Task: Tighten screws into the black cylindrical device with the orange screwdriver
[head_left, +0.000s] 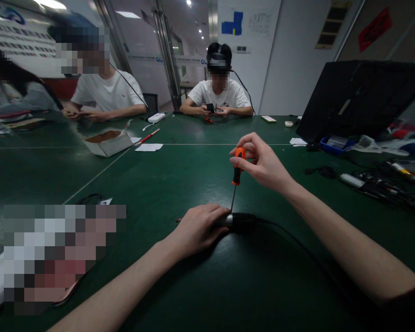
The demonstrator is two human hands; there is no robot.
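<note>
Screwdriver (237,168): orange-black handle, thin upright shaft; right hand (263,163) grip pinches handle top. Left hand (197,228) grip presses dark mouse (240,221) onto tabletop (193,170).

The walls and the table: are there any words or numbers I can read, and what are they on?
No text here reads clearly.
White wall board: rows of dark lettering, too blurred.
Paper sheet on the wall: fine print, too small.
Red sign: dark mark, unreadable.
Small white tag on the green table: one dark character, too small to tell.
Screwdriver in the right hand: no marking visible.
</note>
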